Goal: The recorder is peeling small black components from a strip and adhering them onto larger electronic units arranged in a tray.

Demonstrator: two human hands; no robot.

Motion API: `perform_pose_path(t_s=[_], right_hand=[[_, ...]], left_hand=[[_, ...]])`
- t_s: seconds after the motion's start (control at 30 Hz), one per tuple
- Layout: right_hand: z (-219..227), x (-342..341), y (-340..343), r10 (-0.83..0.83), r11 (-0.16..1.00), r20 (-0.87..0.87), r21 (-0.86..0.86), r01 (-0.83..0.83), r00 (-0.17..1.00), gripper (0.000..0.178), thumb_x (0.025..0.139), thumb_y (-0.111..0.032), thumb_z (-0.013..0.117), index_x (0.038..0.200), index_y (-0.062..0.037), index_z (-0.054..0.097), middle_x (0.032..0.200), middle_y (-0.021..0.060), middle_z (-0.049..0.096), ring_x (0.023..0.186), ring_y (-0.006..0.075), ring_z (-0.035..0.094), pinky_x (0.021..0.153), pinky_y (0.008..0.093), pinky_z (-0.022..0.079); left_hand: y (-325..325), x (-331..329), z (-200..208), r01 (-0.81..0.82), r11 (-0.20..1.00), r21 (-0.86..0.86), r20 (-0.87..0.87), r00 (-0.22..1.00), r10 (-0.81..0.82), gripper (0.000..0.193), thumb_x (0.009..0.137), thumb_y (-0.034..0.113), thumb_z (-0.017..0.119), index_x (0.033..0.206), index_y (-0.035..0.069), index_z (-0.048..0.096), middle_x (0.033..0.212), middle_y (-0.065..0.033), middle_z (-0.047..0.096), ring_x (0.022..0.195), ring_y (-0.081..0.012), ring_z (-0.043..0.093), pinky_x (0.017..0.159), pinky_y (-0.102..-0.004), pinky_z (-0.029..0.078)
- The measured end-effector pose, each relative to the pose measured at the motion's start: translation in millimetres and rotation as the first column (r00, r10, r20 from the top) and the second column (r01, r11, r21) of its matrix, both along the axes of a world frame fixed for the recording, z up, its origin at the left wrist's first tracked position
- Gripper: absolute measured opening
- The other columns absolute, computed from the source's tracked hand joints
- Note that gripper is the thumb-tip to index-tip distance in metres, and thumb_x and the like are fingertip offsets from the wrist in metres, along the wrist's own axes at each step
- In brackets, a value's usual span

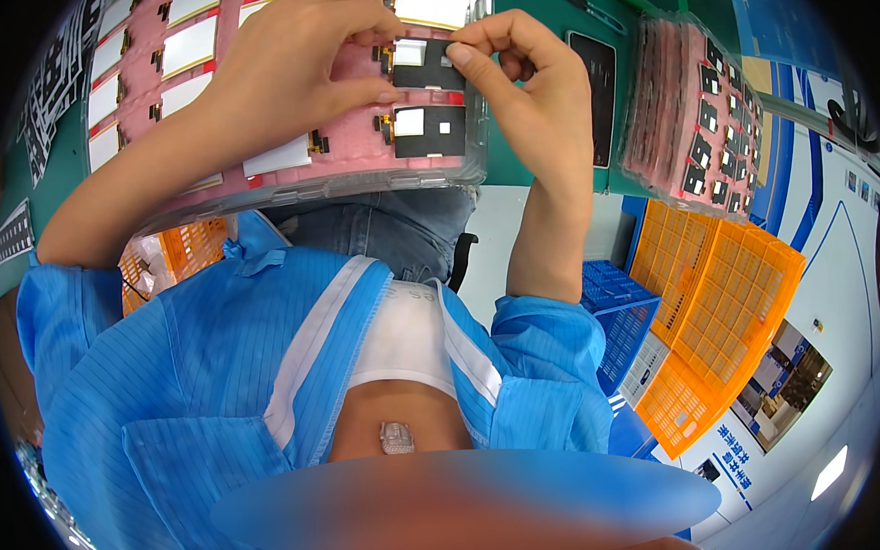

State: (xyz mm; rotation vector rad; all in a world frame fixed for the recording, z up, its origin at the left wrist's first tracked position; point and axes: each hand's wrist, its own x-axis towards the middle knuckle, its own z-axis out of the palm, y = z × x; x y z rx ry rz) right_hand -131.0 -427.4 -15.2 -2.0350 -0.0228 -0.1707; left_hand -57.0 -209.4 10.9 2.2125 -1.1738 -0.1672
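Observation:
A clear tray [379, 180] with a pink liner lies before me, holding flat white and black-covered panels with short dark connector tails. My left hand [321, 61] reaches over it from the left; its thumb and forefinger are apart, either side of the left end of a black-covered panel [417, 77]. My right hand [540, 82] pinches thumb against forefinger at the right edge of that panel's black sheet. Whether the sheet is lifted there cannot be told. Nearer me sits another black-covered panel [452, 144] with white cut-outs. White panels [188, 51] lie farther left, partly behind my left arm.
Right of the tray, a dark phone-like slab [594, 95] and tweezers [594, 13] lie on the green mat [514, 166]. Beyond stands a stack of filled pink trays [687, 121]. Orange crates [722, 304] and a blue crate [621, 317] are at right. Black cut-out sheets [46, 104] lie left.

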Motion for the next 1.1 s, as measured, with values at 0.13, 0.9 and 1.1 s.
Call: perform_pose_path(t_s=[0.13, 0.9, 1.1], right_hand=[[0, -1, 1, -0.011, 0.999, 0.032, -0.042, 0.012, 0.999, 0.013, 0.085, -0.009, 0.078, 0.095, -0.0025, 0.073, 0.077, -0.0062, 0.064, 0.065, 0.0028, 0.038, 0.057, 0.0207, 0.032], [18, 70, -61, -0.225, 0.95, 0.33, -0.135, 0.281, 0.917, 0.016, 0.09, -0.019, 0.071, 0.092, -0.0035, 0.076, 0.076, 0.0096, 0.065, 0.065, 0.0203, 0.061, 0.061, 0.0339, 0.047], [-71, 199, -136, -0.254, 0.857, 0.283, -0.378, 0.351, 0.925, 0.019, 0.086, -0.026, 0.073, 0.1, -0.0154, 0.08, 0.085, 0.0075, 0.075, 0.08, 0.0285, 0.071, 0.074, 0.0392, 0.056]], left_hand=[[4, 3, -11, 0.016, 0.997, -0.078, -0.055, 0.998, -0.021, 0.039, 0.072, 0.012, 0.085, 0.105, 0.002, 0.067, 0.095, -0.0084, 0.061, 0.08, -0.0244, 0.062, 0.065, -0.0338, 0.049], [-3, 45, 26, 0.045, 0.976, -0.213, 0.004, 0.999, -0.045, 0.037, 0.07, 0.016, 0.085, 0.101, 0.005, 0.067, 0.1, -0.0108, 0.064, 0.087, -0.0317, 0.063, 0.074, -0.0414, 0.052], [-107, 186, -2, 0.12, 0.99, -0.074, 0.075, 0.991, -0.115, 0.016, 0.079, 0.015, 0.078, 0.088, 0.003, 0.073, 0.076, -0.0121, 0.068, 0.067, -0.023, 0.067, 0.064, -0.0361, 0.053]])
